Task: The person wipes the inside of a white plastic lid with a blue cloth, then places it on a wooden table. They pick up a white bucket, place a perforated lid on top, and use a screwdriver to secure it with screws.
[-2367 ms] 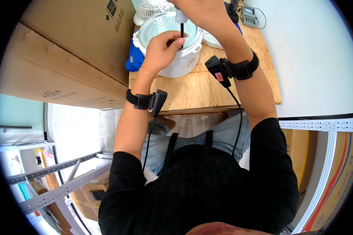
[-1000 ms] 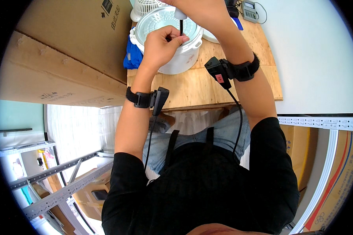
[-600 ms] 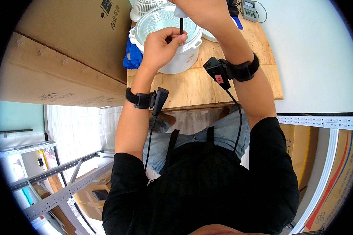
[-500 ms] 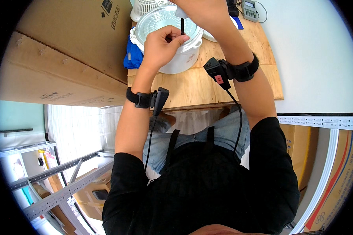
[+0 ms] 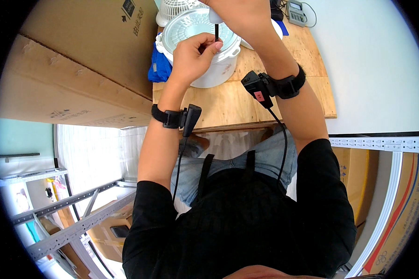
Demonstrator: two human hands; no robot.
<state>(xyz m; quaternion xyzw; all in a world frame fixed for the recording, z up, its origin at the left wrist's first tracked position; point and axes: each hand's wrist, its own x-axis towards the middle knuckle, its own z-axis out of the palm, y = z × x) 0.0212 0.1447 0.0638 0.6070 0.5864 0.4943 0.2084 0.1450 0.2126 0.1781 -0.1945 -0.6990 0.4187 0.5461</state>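
A round white plastic tub [image 5: 213, 74] stands on the wooden table, with a clear greenish ribbed disc [image 5: 179, 29] across its top. Over its right side, my right hand [image 5: 242, 16] is closed round the pale grey handle of what looks like a screwdriver [image 5: 216, 32]. The tool's black shaft points straight down toward the tub's rim. My left hand [image 5: 191, 58] is closed in a pinch at the lower end of the shaft, above the near rim. Its fingers hide the shaft's tip and whatever it touches.
A white slotted basket [image 5: 174, 10] stands behind the tub, and blue cloth [image 5: 159, 69] lies at its left. A large cardboard box [image 5: 88, 51] walls off the left side. A white round lid [image 5: 275, 33] and a grey keypad device [image 5: 295, 13] sit on the wooden table [image 5: 293, 51].
Both hands stay in nearly the same place on the tool. My right hand and wrist have shifted very slightly; the tub has not visibly moved.
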